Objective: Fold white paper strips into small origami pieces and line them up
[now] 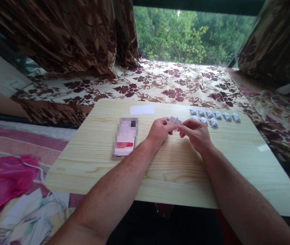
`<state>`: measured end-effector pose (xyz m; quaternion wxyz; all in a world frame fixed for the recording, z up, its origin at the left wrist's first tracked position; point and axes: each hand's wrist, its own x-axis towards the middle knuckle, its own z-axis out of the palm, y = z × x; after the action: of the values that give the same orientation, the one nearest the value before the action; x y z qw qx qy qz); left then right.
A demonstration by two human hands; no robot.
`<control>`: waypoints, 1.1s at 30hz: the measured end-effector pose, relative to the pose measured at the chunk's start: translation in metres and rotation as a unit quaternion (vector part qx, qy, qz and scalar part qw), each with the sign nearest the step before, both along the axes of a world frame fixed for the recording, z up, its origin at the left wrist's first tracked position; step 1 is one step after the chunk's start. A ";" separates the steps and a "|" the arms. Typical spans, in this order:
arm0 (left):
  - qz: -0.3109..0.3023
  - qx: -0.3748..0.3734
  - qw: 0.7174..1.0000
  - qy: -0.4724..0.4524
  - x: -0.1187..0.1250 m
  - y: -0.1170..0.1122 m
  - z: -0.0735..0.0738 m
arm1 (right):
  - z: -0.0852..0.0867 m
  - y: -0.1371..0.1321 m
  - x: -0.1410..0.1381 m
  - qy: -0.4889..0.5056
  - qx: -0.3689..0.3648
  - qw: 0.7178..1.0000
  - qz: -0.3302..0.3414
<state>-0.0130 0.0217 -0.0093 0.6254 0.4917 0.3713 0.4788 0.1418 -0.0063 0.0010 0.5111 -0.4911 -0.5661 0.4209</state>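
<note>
Fingers (170, 127) | left hand (159, 131), right hand (197, 134): pinching folded paper (174, 120) (pale, pointed) | white pieces (217, 115): rows on table (88, 149)

Table (175, 177): smooth wood grain, glossy at right. Held piece (174, 120), far-right stars (217, 115), strip (142, 109): matt paper. Far-left curtain (83, 37): softly shiny cloth.

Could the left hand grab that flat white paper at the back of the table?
Probably yes: the white paper lies beyond the left hand, off to its left, with nothing seen between them on the table. But that hand is holding folded paper, so it might have to let go first.
</note>
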 end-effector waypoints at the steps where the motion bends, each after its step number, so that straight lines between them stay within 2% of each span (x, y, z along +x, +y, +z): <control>1: 0.001 0.002 1.000 0.001 0.000 0.000 -0.001 | 0.000 0.000 0.000 -0.002 0.000 1.000 -0.001; 8: 0.028 0.033 0.997 0.056 0.001 0.000 -0.005 | -0.003 0.001 -0.002 0.018 -0.023 1.000 -0.005; 14: 0.049 0.072 0.987 0.137 -0.001 -0.004 0.000 | -0.001 0.001 -0.002 -0.038 -0.010 0.999 -0.022; 24: 0.045 0.045 0.986 0.157 -0.001 -0.005 0.005 | -0.001 0.001 -0.001 -0.062 -0.001 0.998 -0.024; 33: 0.043 0.053 0.985 0.158 -0.001 -0.005 0.005 | 0.000 0.001 -0.002 -0.060 -0.008 0.998 -0.029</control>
<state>-0.0142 0.0166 -0.0044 0.5109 0.5772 0.4604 0.4403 0.1398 -0.0051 0.0005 0.4844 -0.5355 -0.5780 0.3803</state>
